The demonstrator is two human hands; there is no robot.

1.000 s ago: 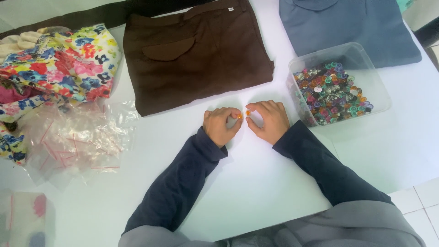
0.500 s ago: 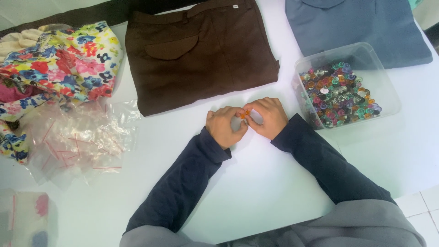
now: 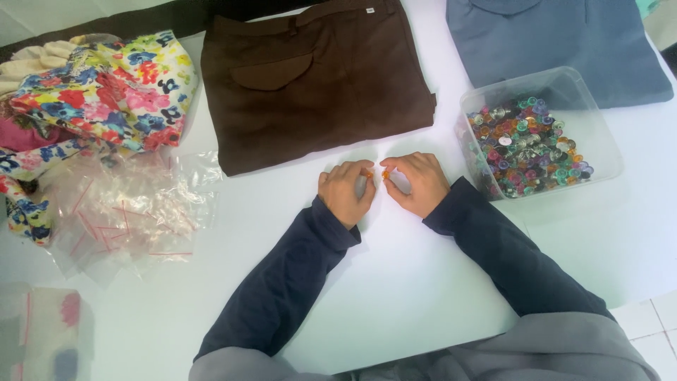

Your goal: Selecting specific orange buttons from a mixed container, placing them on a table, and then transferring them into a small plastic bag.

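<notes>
Hands meeting over white worktop [image 3: 395, 296], small orange pieces pinched.
Left hand [image 3: 345, 189] and right hand [image 3: 421, 182] each nip one; joining them needs fine alignment beside clear plastic tub of coloured buttons [image 3: 599, 134].

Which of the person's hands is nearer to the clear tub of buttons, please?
The right hand. It rests on the white table just left of the tub, close to its near-left corner. The left hand lies beyond the right one, farther from the tub.

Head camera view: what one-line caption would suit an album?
Both hands, left and right, pinch tiny orange pieces beside a tub of buttons.
</notes>
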